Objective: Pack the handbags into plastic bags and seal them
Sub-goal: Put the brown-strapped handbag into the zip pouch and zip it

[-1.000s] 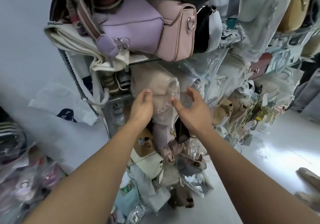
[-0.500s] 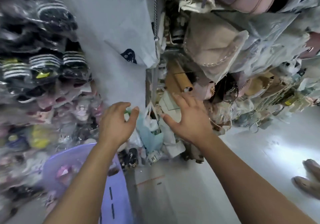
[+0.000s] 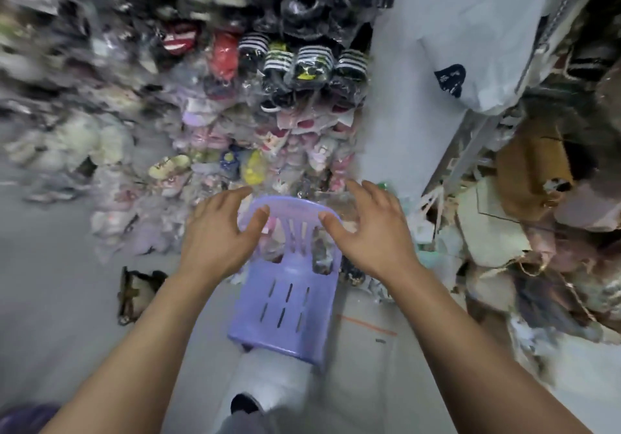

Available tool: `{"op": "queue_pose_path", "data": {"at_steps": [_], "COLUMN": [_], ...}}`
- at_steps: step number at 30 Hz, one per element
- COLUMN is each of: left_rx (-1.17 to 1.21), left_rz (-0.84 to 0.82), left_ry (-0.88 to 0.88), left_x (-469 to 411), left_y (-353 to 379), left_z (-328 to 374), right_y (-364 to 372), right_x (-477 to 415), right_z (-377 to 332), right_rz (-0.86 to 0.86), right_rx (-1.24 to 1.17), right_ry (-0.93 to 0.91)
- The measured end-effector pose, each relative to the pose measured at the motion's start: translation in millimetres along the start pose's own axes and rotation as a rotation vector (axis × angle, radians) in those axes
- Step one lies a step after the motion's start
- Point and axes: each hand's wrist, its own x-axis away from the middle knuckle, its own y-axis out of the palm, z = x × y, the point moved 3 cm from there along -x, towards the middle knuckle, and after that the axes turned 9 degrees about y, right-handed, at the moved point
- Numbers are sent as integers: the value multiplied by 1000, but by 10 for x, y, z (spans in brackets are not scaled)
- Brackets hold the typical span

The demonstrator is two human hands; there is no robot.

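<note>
My left hand [image 3: 218,232] and my right hand [image 3: 366,228] hover with spread, relaxed fingers above the backrest of a purple plastic chair [image 3: 289,285]. Neither hand holds anything. A heap of handbags [image 3: 524,232], beige, brown and pink, some in clear plastic, fills the shelving at the right. A dark bag [image 3: 134,292] lies on the floor to the left of the chair.
Bagged slippers and shoes [image 3: 268,97] are piled against the wall ahead and to the left. A white plastic sheet with a dark logo [image 3: 470,64] hangs at the upper right. The grey floor [image 3: 386,366] shows beside the chair.
My view has swung from the handbag shelf down and left to the purple chair. Both hands left the bagged beige handbag and now hang empty over the chair's backrest.
</note>
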Motion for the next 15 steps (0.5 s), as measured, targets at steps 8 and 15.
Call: {"op": "queue_pose_path", "data": {"at_steps": [8, 15], "left_rx": [-80, -140], "left_rz": [81, 89], "left_ry": [-322, -470], "left_x": [514, 566], "left_y": [-475, -933], "left_z": [-1357, -2842], "right_y": [779, 2015], "right_x": [-316, -703], "right_z": [-986, -2348], "right_rz": [-186, -260], "right_rx": [2, -8], "right_ry": [-128, -204]}}
